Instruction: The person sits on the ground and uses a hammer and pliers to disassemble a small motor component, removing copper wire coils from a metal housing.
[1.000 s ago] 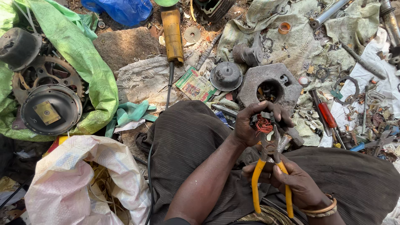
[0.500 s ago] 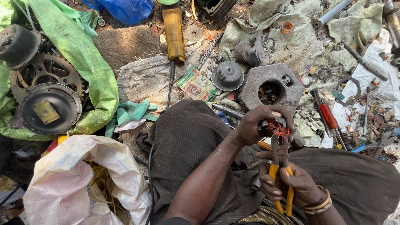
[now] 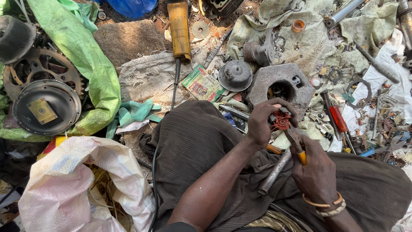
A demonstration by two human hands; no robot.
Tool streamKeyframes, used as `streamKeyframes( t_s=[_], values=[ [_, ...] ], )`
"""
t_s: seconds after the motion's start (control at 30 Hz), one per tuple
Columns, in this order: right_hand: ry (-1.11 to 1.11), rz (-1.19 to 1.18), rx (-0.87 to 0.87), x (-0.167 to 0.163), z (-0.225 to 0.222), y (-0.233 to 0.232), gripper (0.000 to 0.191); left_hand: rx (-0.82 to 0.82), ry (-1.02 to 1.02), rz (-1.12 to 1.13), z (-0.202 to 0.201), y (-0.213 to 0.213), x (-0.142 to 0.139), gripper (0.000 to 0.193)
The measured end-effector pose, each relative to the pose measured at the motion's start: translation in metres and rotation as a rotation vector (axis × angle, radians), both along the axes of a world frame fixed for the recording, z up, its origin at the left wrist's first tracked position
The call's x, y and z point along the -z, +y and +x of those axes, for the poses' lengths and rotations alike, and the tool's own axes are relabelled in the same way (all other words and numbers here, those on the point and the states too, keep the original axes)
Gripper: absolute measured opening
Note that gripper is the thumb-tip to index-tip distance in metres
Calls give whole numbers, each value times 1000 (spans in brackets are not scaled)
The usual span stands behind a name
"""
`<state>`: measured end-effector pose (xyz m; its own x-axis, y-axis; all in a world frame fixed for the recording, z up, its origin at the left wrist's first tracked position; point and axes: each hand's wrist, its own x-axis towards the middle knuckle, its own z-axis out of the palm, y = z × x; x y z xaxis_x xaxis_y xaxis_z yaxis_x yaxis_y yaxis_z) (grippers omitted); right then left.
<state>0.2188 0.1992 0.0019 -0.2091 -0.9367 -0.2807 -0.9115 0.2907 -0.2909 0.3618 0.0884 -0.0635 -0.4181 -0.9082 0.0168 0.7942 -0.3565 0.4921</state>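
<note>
Head view: my left hand (image 3: 262, 122) clamps the coil (image 3: 282, 120) at 1 o'clock above my lap, and my right hand (image 3: 316, 172) squeezes the pliers (image 3: 296, 141) onto it. I judge the nose could slip off the wire and nick my left fingers (image 3: 274, 107).

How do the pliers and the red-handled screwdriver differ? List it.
The pliers have yellow-orange grips; the screwdriver has a red handle. The pliers are held in the right hand, jaws at a copper-wire part gripped by the left hand; the screwdriver lies untouched on the ground. Both are hand tools.
</note>
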Motion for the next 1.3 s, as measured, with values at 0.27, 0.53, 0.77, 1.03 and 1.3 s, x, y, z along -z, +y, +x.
streamKeyframes(
  t_s=[0.27, 0.53, 0.77, 1.03, 1.3],
  values=[
    [-1207, 477, 118, -22, -7, 8, 55, 219, 344, 26, 11, 3, -6, 40],
    [-146, -233, -37, -10, -10, 20, 56, 157, -157, 40, 9, 0, -14, 57],
    [78, -383, -131, 26, -34, 10, 49, -55, -320, 196, 9, 8, -5, 71],
    [-17, -85, 67, 9, -38, 2, 28, -106, -311, 380, 29, 1, 0, 70],
    [-180, -622, -230, -25, -10, -15, 68, 303, -477, 349, -22, 35, 14, 90]
  ],
)
